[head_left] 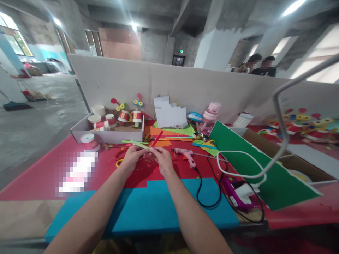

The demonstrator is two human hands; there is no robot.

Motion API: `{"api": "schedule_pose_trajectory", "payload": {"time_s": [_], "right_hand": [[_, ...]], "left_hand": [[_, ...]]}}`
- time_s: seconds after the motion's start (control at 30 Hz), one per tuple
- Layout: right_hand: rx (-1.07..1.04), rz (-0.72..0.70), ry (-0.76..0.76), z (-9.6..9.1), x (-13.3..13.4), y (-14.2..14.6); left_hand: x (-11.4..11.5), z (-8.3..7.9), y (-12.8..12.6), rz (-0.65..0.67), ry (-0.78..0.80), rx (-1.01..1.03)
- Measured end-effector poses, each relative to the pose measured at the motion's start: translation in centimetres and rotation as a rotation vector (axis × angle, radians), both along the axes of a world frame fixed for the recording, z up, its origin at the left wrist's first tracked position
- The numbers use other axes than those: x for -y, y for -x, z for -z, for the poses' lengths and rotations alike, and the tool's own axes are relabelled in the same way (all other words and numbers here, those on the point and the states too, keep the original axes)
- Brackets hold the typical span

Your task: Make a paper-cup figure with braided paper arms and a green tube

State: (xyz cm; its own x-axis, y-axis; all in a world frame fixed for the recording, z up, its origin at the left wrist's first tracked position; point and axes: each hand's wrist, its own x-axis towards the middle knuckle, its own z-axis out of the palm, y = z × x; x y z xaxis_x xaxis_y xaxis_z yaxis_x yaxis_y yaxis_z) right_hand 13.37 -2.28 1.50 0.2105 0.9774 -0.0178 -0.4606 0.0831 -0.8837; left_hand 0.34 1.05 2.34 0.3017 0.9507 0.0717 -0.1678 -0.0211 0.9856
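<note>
My left hand (135, 156) and my right hand (162, 160) meet above the red table cover, their thumbs and fingers pinched together. Between the fingertips, a light green paper strip (140, 144) and a red paper strip (157, 138) come together at an angle. The green one points up and left, the red one up and right. My fingers partly cover the place where they join. Beside my left hand lie scissors (119, 162) with yellow and red handles. A pink glue gun (187, 156) rests to the right of my right hand.
A box (108, 136) of paper cups and cup figures stands back left, with a lone cup (89, 142) before it. Blue sheets (169, 204) cover the front edge. At right are a purple power strip (237, 195), looping cables and a green panel (254, 165).
</note>
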Motion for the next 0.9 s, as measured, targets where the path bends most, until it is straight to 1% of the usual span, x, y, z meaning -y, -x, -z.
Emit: {"api": "schedule_pose_trajectory", "payload": {"time_s": [0.2, 0.53, 0.63, 0.8, 0.9], "right_hand": [[0.024, -0.031, 0.007, -0.24, 0.10, -0.17], [0.045, 0.006, -0.014, -0.27, 0.07, -0.13], [0.050, 0.025, -0.018, -0.29, 0.05, -0.05], [0.170, 0.016, -0.035, -0.05, 0.01, -0.39], [0.235, 0.027, -0.040, 0.01, 0.01, -0.55]], "left_hand": [[-0.10, 0.01, 0.11, 0.023, -0.026, -0.015], [-0.45, 0.47, 0.18, 0.026, -0.040, -0.028], [-0.36, 0.27, 0.17, -0.006, -0.038, -0.067], [-0.18, -0.11, 0.16, -0.036, -0.092, -0.134], [-0.04, -0.25, 0.04, -0.068, -0.093, -0.175]]}}
